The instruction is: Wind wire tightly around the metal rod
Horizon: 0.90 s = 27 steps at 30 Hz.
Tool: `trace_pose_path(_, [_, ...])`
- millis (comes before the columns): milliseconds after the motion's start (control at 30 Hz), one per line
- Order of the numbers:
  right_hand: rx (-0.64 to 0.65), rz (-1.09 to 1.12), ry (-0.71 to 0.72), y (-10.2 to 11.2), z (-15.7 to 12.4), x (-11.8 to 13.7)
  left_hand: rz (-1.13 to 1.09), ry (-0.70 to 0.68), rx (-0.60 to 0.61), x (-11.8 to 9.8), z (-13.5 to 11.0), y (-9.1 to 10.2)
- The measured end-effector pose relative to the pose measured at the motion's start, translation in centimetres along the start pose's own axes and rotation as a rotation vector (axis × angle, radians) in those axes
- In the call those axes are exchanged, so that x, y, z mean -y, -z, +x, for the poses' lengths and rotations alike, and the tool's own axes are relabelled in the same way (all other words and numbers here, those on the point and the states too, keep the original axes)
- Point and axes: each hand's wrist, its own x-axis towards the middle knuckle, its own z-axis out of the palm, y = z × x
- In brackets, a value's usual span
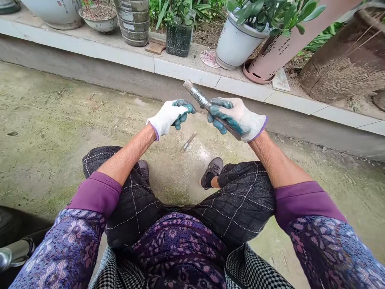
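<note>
Both my hands wear white work gloves with teal-coated fingers and purple cuffs. My right hand (225,114) is wrapped round a dark stick (224,120), held tilted with its upper end to the left. Silvery wire (198,96) is wound in tight coils near that pale upper end. Just left of the stick, my left hand (177,113) is closed in a pinch, and a thin strand of the wire seems to run from its fingertips to the stick. On the ground below lies a small brush-like tool (189,141), beside a patch of white powder (203,153).
A low tiled ledge (186,72) crosses ahead. On it stand a white pot with a leafy plant (237,40), a pink planter (279,48), a ribbed plastic container (134,22) and a large brown pot (343,60). A metal tube (16,253) is at lower left.
</note>
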Motion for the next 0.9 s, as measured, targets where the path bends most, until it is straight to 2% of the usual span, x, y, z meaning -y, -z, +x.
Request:
trace_pose_path(200, [0.111,0.056,-0.043,0.7,-0.9,-0.6,0.059,0.014,0.007,0.6,-0.2,1.0])
trace_pose_path(300, [0.233,0.026,-0.107,1.6,-1.1,-0.8,0.116,-0.019,-0.006,1.4,0.1,1.6])
trace_pose_path(433, [0.449,-0.184,-0.223,2.2,-1.2,-1.5,0.267,-0.043,0.101,2.5,-0.1,1.8])
trace_pose_path(500, [0.493,-0.327,-0.257,2.0,-0.9,-2.3,0.347,-0.028,0.138,3.0,-0.1,1.5])
trace_pose_path(567, [0.448,-0.437,-0.245,1.7,-0.5,-3.2,0.406,-0.011,0.138,3.3,-0.1,1.0])
trace_pose_path(700, [0.259,-0.523,-0.177,1.8,0.7,-4.4,0.402,0.007,0.082,3.1,0.4,0.0])
trace_pose_path(800, [0.107,-0.548,-0.126,2.2,1.0,-4.0,0.323,0.011,0.022,2.7,0.6,-0.3])
trace_pose_path(900, [-0.004,-0.569,-0.084,2.1,0.8,-3.0,0.239,-0.012,0.024,2.7,0.7,-0.2])
